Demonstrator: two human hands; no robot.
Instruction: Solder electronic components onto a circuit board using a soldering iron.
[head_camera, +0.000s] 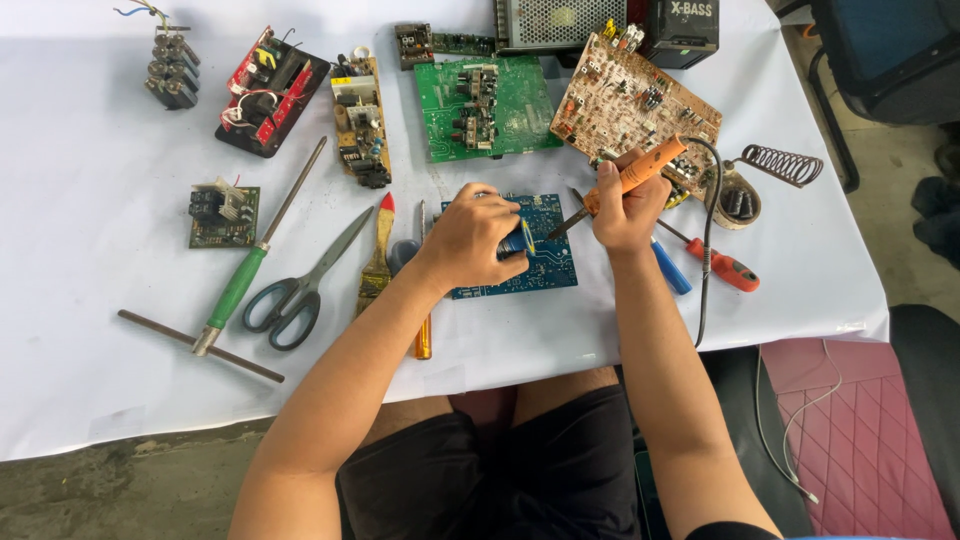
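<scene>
Gripping an orange soldering iron (632, 178), the right hand (625, 213) aims its tip at the blue circuit board (545, 262) on the desk (90, 300); the left hand (470, 238) seemingly clamps a blue component (520, 240) there.

blue circuit board (545, 262) — flat, orange soldering iron (632, 177) — tilted

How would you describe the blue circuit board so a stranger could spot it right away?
On the white-covered table, look at the near edge where both hands meet. The blue rectangular circuit board lies flat under the left hand. It is the only blue board; the others nearby are green or tan.
</scene>
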